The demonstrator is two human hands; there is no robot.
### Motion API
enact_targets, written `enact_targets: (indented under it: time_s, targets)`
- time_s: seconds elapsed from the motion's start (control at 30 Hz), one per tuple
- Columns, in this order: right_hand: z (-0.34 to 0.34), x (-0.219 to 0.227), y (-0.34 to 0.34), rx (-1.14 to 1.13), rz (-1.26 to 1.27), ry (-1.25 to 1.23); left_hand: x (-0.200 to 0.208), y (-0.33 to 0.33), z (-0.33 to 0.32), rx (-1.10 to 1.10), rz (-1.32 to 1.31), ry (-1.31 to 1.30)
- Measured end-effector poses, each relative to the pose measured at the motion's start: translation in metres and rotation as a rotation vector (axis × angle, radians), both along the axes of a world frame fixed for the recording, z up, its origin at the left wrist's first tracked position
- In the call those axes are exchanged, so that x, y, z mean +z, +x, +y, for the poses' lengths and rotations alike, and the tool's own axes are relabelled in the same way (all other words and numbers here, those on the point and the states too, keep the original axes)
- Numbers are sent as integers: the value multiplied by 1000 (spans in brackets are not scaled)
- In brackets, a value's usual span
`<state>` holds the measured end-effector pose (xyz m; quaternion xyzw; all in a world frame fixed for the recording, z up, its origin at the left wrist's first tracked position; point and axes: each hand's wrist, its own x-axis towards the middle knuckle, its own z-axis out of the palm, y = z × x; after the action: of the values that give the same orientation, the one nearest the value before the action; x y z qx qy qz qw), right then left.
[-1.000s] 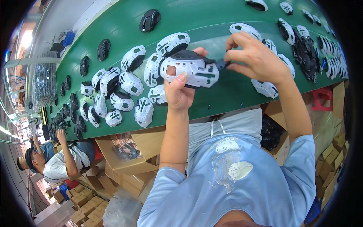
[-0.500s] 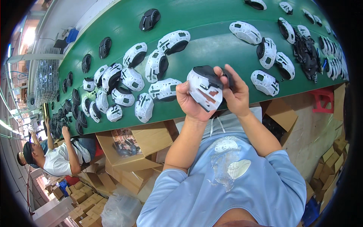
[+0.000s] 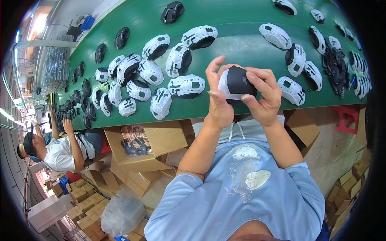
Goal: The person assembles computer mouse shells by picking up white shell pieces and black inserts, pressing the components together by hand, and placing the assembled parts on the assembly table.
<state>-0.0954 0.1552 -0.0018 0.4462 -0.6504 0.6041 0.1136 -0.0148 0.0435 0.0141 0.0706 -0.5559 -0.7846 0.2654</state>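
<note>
Above the table's near edge, a black-and-white computer mouse (image 3: 238, 83) is between my two hands, its smooth black-and-white side in view. My right hand (image 3: 263, 96) grips its right side, fingertips on the far edge and thumb on the near edge. My left hand (image 3: 219, 100) cups the left side loosely, with the index finger raised, the thumb apart and other fingers partly hidden behind the mouse. To the left lie several white mouse shells with black parts, the nearest being a white shell (image 3: 161, 103). Another white shell (image 3: 291, 90) lies right of my right hand.
The green table (image 3: 237, 48) also bears black mice, such as a black mouse (image 3: 172, 13) at the back. Dark parts (image 3: 335, 68) are heaped at right. Below the edge stand an open carton (image 3: 165, 138) and a red stool (image 3: 346, 119). A co-worker (image 3: 60, 152) sits at left.
The mouse has turned over from its white, cut-out face to its smooth black-and-white face. My left fingers have loosened and spread, and my right hand now grips the mouse's side. The view has shifted slightly.
</note>
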Motion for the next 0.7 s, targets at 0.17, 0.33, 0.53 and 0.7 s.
enact_targets:
  time_s: [0.17, 0.33, 0.53, 0.7]
  targets:
    - [-1, 2, 8, 8, 4, 49, -9, -1, -3, -13, -28, -114]
    - [-2, -5, 25, 10, -100, 116, -18, -2, -3, 89, -44, -75]
    - [7, -12, 12, 138, -112, 137, -26, -12, -3, 83, -33, -131]
    - [5, -21, 7, 93, -21, 219, -23, -10, -11, 22, -168, 31]
